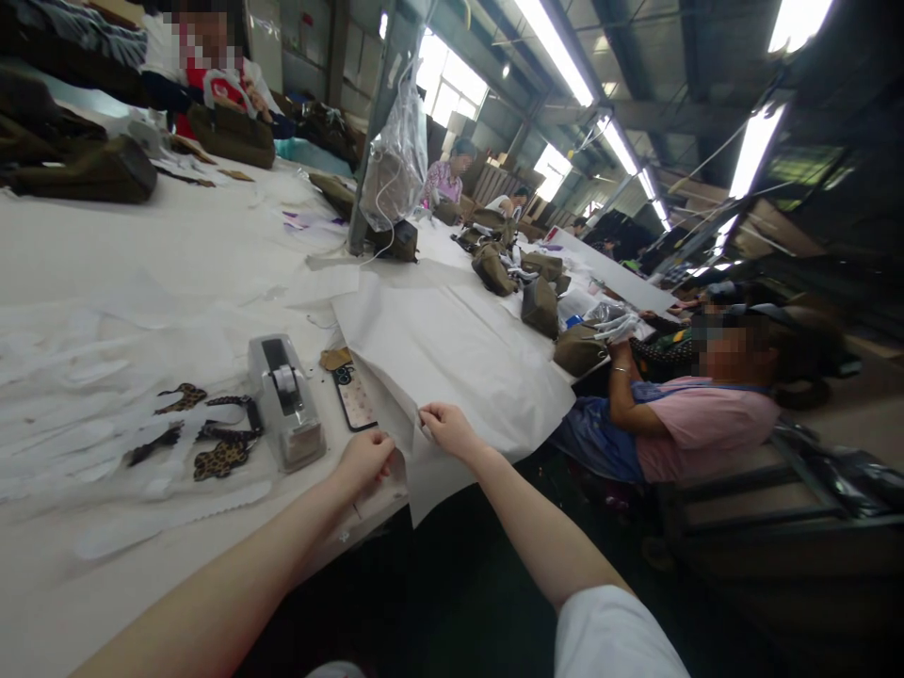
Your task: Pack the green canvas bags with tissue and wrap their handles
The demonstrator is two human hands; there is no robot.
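Observation:
Large thin white sheets of paper [459, 348] lie on the table and hang over its front edge. My right hand [448, 428] pinches the near left edge of the paper. Just left of it, my left hand [365, 459] is closed near the table edge; what its fingers hold, if anything, is too small to tell. A grey tape dispenser [297, 428] stands left of my left hand. Behind that hand lies a phone with a patterned case [354, 395]. Leopard-print pieces [221, 459] and dark strips [230, 419] rest further left.
White paper strips [63, 424] cover the table's left part. A metal post [367, 188] with a hanging plastic bag [395, 160] rises behind the paper. Olive bags [540, 306] lie at the back right. A person in a pink shirt [699, 424] sits at the right; others work further back.

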